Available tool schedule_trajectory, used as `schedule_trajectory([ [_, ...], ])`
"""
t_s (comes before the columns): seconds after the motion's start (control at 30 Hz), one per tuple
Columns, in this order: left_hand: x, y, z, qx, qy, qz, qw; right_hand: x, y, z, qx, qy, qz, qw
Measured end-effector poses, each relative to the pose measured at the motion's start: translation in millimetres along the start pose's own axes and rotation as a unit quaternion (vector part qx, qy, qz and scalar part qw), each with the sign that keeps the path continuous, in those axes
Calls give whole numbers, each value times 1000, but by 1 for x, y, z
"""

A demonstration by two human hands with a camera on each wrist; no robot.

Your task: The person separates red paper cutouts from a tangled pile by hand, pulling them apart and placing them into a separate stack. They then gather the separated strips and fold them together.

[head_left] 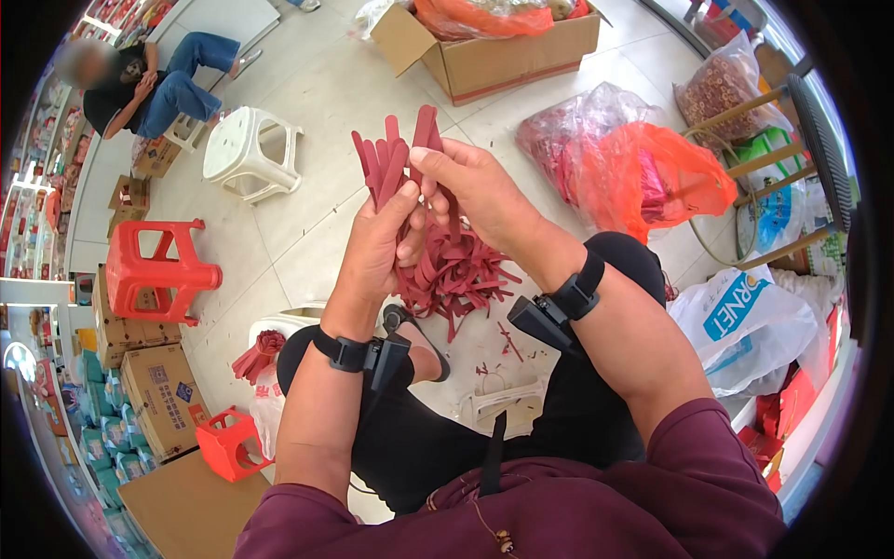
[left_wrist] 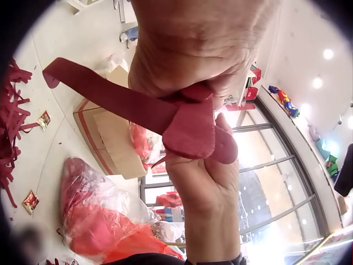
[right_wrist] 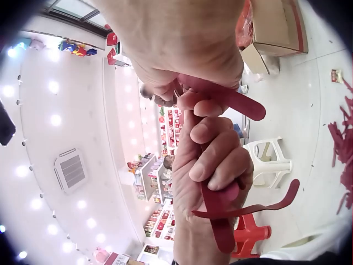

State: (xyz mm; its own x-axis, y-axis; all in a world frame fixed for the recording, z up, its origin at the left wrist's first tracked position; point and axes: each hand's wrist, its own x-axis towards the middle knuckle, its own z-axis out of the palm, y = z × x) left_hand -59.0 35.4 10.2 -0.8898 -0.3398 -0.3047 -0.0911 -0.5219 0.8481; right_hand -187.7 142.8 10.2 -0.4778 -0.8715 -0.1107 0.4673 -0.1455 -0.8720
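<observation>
In the head view the left hand (head_left: 380,244) grips a fanned bunch of dark red strips (head_left: 384,166) with rounded ends, thumb on top. Close beside it, the right hand (head_left: 475,182) pinches further red strips (head_left: 426,130) between thumb and fingers. The left wrist view shows a long strip (left_wrist: 110,99) sticking out past the left hand (left_wrist: 193,49). From the right wrist view, strips (right_wrist: 220,229) hang below the curled fingers of the left hand, and another strip (right_wrist: 237,102) extends from the right hand (right_wrist: 176,38). A loose pile of strips (head_left: 456,279) lies below on the floor.
Ahead are a cardboard box (head_left: 507,65) and plastic bags (head_left: 643,177). White (head_left: 244,149) and red (head_left: 158,270) stools stand at the left, where a seated person (head_left: 154,84) is. A bundle of strips (head_left: 259,356) lies near the left knee; a white bag (head_left: 745,326) is at the right.
</observation>
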Motion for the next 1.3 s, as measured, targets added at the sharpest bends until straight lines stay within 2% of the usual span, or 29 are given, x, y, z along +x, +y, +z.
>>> schedule_trajectory([
  [0.17,-3,-4,8,53,66,39,996,-1,0,1,-52,33,3,998],
  [0.27,-5,-4,11,59,71,37,995,1,1,2,-78,53,-16,995],
  [0.37,-6,1,6,23,44,-6,999,10,12,-4,-38,56,-40,997],
  [0.47,-7,4,-6,-31,13,-52,998,17,2,-11,82,104,-85,987],
  [0.57,-6,6,-17,-118,2,-32,992,28,-16,-34,107,127,-144,976],
  [0.67,0,7,-29,-193,16,13,981,19,-23,-45,-9,68,-101,993],
  [0.7,2,7,-32,-209,32,28,977,13,-20,-35,-66,24,-81,994],
  [0.73,3,8,-33,-224,49,43,972,9,-12,-21,-90,23,-32,995],
  [0.8,5,10,-34,-250,51,61,965,5,2,-6,-244,-28,28,969],
  [0.9,9,11,-36,-277,21,80,957,-6,13,14,-40,-40,137,989],
  [1.0,7,17,-34,-250,56,84,963,-7,14,14,-6,-54,156,986],
  [1.1,-3,31,-26,-97,110,81,986,-4,12,12,-43,-40,122,991],
  [1.2,-2,27,-32,-12,88,18,996,-3,10,11,-61,-26,115,991],
  [1.3,-1,17,-30,30,92,32,995,-1,14,11,-96,-38,106,989],
])
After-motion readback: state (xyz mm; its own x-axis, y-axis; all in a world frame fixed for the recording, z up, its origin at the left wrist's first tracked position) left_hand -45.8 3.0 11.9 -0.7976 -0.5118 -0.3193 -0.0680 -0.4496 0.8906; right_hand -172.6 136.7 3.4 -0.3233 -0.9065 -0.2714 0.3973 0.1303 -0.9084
